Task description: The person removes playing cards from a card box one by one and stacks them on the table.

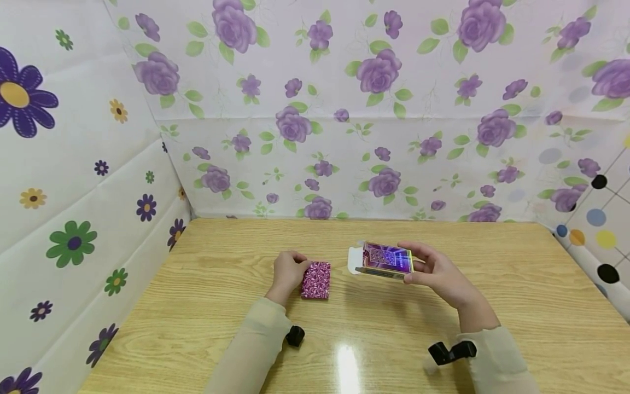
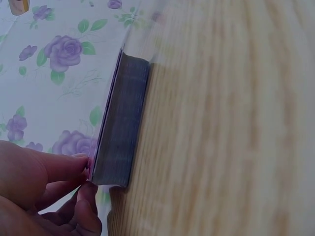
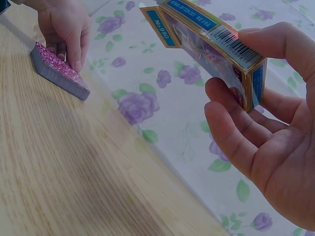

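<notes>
a person's left hand (image 1: pixel 287 273) pinches the far left corner of a pink-patterned card deck (image 1: pixel 316 281) lying flat on the wooden bench (image 1: pixel 197 290); apart, the right hand (image 1: pixel 444 280) grips a shiny purple card box (image 1: pixel 388 258) above it, open flap (image 1: pixel 354 261) toward the deck.

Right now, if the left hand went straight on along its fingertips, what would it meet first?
The pink-patterned card deck: the left hand appears to pinch its corner, so nothing seems to lie between, though exact depth is hard to judge.
</notes>
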`<state>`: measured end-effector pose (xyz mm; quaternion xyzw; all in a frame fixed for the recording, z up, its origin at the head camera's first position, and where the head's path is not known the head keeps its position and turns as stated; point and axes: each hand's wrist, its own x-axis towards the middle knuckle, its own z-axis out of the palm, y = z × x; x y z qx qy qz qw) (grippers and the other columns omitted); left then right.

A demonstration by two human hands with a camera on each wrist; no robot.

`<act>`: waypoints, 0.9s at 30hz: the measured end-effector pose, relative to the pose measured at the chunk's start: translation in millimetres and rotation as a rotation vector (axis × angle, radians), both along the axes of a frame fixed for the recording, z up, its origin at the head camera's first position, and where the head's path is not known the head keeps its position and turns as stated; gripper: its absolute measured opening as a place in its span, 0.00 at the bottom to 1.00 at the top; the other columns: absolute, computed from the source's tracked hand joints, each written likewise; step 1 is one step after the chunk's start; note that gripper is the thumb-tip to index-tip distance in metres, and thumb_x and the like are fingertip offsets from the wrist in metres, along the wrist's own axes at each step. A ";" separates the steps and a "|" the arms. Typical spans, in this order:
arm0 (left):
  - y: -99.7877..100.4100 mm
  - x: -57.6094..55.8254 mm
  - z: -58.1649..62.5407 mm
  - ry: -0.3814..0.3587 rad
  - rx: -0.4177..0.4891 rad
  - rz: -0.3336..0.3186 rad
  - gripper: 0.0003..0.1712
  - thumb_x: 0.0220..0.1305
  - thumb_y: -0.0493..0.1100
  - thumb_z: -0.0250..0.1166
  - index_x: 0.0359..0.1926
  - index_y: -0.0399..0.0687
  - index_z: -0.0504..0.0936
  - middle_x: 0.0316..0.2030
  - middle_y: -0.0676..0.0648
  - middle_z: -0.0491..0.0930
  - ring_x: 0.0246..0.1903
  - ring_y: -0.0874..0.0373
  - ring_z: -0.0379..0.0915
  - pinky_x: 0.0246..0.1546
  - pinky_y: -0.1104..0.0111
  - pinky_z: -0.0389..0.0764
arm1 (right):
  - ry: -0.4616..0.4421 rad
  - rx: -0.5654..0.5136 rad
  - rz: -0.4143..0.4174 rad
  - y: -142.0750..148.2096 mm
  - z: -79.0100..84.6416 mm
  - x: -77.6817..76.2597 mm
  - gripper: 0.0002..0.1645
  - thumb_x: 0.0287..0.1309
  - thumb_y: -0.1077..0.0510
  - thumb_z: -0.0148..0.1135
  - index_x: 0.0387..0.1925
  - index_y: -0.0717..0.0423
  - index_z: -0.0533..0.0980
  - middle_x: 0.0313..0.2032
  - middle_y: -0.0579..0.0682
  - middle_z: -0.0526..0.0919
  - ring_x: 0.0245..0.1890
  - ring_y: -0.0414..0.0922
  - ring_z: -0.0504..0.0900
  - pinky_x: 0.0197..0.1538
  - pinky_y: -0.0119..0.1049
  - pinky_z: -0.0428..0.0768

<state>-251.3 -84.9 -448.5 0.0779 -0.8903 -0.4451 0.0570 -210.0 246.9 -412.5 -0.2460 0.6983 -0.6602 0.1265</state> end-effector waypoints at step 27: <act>2.5 -0.4 -2.9 -0.017 -0.008 -0.007 0.06 0.58 0.39 0.66 0.31 0.39 0.84 0.30 0.43 0.82 0.30 0.55 0.74 0.28 0.69 0.75 | -0.012 -0.003 -0.002 0.7 -2.0 -1.3 0.38 0.58 0.69 0.59 0.68 0.58 0.57 0.57 0.45 0.71 0.51 0.40 0.80 0.46 0.34 0.83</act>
